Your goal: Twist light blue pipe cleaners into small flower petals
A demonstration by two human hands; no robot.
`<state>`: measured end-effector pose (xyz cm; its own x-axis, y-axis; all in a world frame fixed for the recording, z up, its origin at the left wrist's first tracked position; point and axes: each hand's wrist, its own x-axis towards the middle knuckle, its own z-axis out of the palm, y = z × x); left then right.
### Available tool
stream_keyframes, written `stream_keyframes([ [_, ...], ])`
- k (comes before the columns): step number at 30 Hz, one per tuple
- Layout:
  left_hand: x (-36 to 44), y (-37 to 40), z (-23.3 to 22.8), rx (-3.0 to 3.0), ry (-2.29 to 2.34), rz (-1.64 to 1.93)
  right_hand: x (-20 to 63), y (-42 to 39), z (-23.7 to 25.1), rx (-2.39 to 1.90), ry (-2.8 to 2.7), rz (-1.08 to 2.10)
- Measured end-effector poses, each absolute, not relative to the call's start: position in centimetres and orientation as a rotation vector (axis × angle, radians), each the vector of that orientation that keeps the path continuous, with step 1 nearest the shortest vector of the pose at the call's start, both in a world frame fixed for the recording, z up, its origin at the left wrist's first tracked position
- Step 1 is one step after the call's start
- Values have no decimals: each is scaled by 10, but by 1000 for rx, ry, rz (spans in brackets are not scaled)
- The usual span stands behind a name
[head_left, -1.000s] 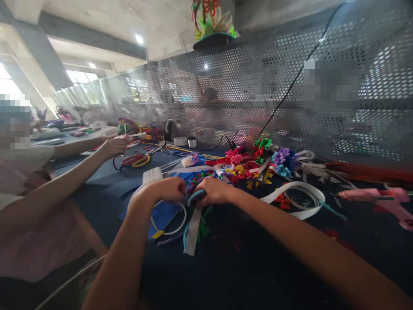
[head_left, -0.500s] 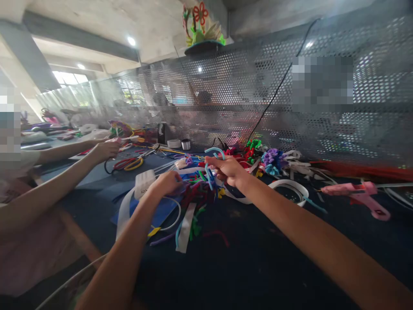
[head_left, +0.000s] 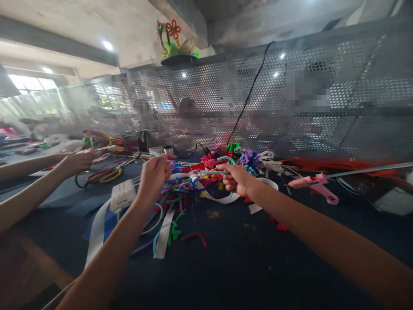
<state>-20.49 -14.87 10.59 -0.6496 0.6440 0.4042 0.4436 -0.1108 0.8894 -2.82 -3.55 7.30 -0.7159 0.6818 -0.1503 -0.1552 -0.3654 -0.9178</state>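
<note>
A light-blue pipe cleaner (head_left: 226, 158) curves above the right hand (head_left: 238, 179) holding it.

Fuzzy stem (head_left: 226, 158): light blue. Surface (head_left: 226, 267): dark navy. Glue gun (head_left: 318, 181): pink. Power strip (head_left: 123, 193): white. Flower cluster (head_left: 250, 158): purple with light blue. Loose curved stem (head_left: 195, 234): dark red. Upright panel (head_left: 222, 94): grey, bearing a dotted pattern of round perforations.

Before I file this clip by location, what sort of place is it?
Probably a shared handicraft workshop: a pink, pistol-shaped glue gun and a heap of multicoloured fuzzy pipe cleaners lie on the dark blue table, and a co-worker's bare hand shows at the left.
</note>
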Motion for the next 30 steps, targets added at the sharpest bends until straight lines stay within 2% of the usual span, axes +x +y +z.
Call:
stream_keyframes([
  [3,-141,-132,106,1090,1330,1708,6,-53,68,-640,-1532,1869],
  [4,-121,-126,104,1047,1241,1638,20,-57,66,-567,-1766,1615],
  [7,-70,-108,89,995,1193,1422,72,-60,57,-376,-2259,951],
  [13,3,-71,44,1217,1253,1119,185,-44,25,-380,-2642,-11],
  [15,22,-62,30,1339,1265,1053,213,-45,10,-494,-2719,-193],
  [18,42,-53,17,1874,1327,924,240,-50,-5,-711,-2789,-255],
  [21,52,-48,16,2432,1444,712,258,-54,3,-808,-2808,-154],
  [28,45,-28,26,2688,1439,777,268,-35,48,-619,-2868,425],
  [30,39,-18,19,2749,1492,758,254,-28,40,-727,-2634,370],
])
